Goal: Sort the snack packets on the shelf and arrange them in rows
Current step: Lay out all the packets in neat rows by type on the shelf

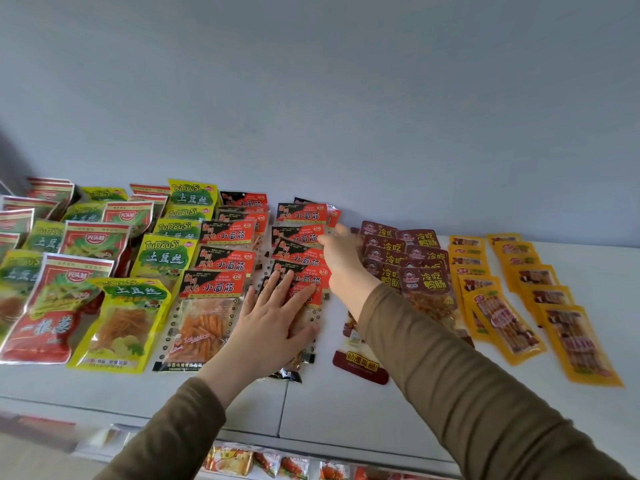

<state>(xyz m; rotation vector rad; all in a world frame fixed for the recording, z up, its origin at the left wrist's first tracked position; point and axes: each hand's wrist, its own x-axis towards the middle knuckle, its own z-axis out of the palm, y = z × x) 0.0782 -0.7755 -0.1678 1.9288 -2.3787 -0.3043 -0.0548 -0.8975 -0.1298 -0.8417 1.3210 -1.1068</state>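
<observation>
Snack packets lie in overlapping rows on a white shelf (346, 403). From left to right: red packets (52, 306), yellow-green packets (128, 317), two rows of black-and-red packets (214, 289), maroon packets (422, 278) and orange-yellow packets (509, 320). My left hand (273, 317) lies flat, fingers spread, on the front packet of the right black-and-red row (298, 237). My right hand (343, 258) reaches further back and touches the right edge of that same row, beside the maroon packets; whether it pinches a packet is hidden.
A plain grey-blue wall stands right behind the packets. A lower shelf (263, 462) with more snack packets shows under the front edge. A strip of bare shelf runs along the front, and more bare surface lies at the far right.
</observation>
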